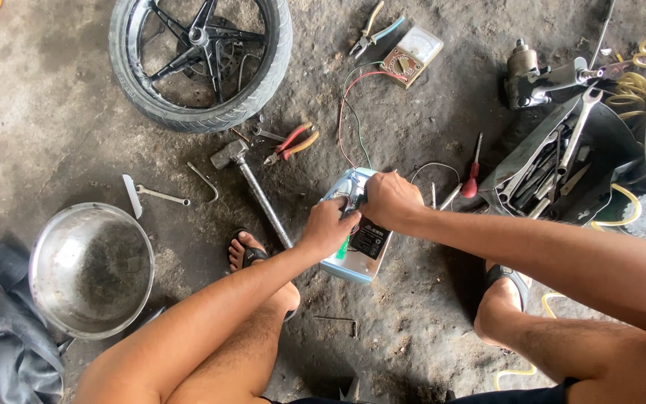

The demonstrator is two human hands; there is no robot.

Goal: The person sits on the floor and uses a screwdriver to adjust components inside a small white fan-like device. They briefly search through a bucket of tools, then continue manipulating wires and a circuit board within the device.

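I squatted on the concrete floor (54,97) with a small light-blue battery (359,263) lying between my sandalled feet. My left hand (328,228) rested on its upper face, fingers curled down onto the terminal end; what they pinched I could not tell, since my knuckles hid it. My right hand (389,198) sat just beside the left, closed over the battery's far end, where thin red and green wires (347,112) ran away across the floor to a tan multimeter (411,55).

A hammer (254,187) with a metal shaft lay just left of the battery, its head pointing away from me, and red-handled pliers (291,144) lay near that head. Beyond them a motorcycle wheel (200,58) lay flat. A steel bowl (91,269) sat well to my left. A red screwdriver (472,176) lay near my right hand, beside a dark tray of spanners (562,168).
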